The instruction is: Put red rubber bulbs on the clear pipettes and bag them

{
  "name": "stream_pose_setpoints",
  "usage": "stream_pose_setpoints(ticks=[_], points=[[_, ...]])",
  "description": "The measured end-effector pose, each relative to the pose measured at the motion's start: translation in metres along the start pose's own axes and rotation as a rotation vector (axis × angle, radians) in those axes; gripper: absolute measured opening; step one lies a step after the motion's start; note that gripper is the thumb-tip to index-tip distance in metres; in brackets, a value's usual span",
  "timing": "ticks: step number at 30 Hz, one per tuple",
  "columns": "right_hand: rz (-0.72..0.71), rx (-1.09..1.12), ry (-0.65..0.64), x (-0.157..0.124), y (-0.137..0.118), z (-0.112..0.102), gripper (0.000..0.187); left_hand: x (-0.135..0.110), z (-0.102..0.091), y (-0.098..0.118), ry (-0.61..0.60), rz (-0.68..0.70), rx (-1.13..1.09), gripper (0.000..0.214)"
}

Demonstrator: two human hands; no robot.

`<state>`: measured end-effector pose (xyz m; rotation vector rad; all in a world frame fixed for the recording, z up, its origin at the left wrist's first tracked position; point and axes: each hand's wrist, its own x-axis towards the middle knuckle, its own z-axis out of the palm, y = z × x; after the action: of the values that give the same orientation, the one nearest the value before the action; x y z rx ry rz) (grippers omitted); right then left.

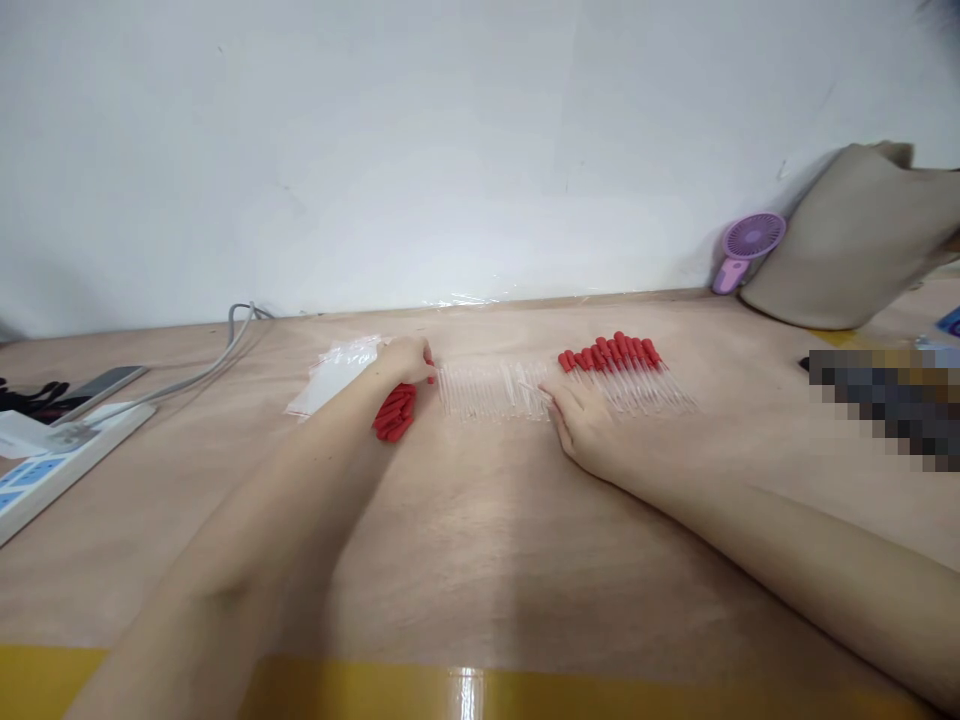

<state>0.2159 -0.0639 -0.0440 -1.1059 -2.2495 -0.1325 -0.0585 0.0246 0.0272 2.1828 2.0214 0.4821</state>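
Note:
My left hand [406,362] is curled, its fingers pinched on a red rubber cap at the left end of a row of clear glass dropper tubes [491,390]. A pile of loose red caps [395,412] lies just under that hand. My right hand [579,420] rests on the table at the row's right end, fingers together, holding one thin clear tube. To its right lies a row of finished droppers with red caps [626,372].
Clear plastic bags [334,380] lie left of my left hand. A white power strip [52,462] with a grey cable and a phone [105,382] sit at far left. A purple hand fan [742,248] and a beige bag [855,240] stand against the wall at right.

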Motion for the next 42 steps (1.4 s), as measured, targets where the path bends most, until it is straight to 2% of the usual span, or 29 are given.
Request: stream_pose_setpoints(ticks=[4,7,8,11,15,19,27,31,35,42], points=[[-0.034,0.069,0.039,-0.009,0.002,0.006,0.032,-0.023,-0.009,0.007,0.105,0.074,-0.143,0.011],[0.009,0.071,0.013,-0.01,0.002,0.002,0.028,-0.051,0.001,0.02,0.208,0.154,-0.292,0.018],[0.019,0.072,-0.007,-0.009,0.001,0.0,0.027,-0.061,0.009,0.026,0.226,0.2,-0.458,0.023],[0.025,0.1,-0.04,-0.008,-0.002,-0.006,0.026,-0.091,0.036,0.042,0.112,0.289,-0.797,0.015],[0.019,0.097,-0.022,-0.008,-0.005,-0.01,0.026,-0.111,0.062,0.052,0.052,0.24,-0.933,0.017],[-0.044,0.122,0.006,-0.009,-0.007,-0.009,0.023,-0.113,0.066,0.05,0.015,0.241,-0.893,0.02],[-0.121,0.159,0.028,-0.007,-0.013,-0.009,0.017,-0.112,0.064,0.049,0.096,0.293,-0.839,0.021],[-0.144,0.195,0.02,-0.007,-0.015,-0.011,0.016,-0.113,0.064,0.049,0.025,0.285,-0.874,0.024],[-0.164,0.246,-0.004,-0.007,-0.015,-0.013,0.016,-0.116,0.064,0.049,-0.026,0.266,-0.781,0.029],[-0.167,0.357,-0.094,-0.004,-0.01,-0.014,0.017,-0.119,0.06,0.049,0.024,0.448,-0.645,0.018]])
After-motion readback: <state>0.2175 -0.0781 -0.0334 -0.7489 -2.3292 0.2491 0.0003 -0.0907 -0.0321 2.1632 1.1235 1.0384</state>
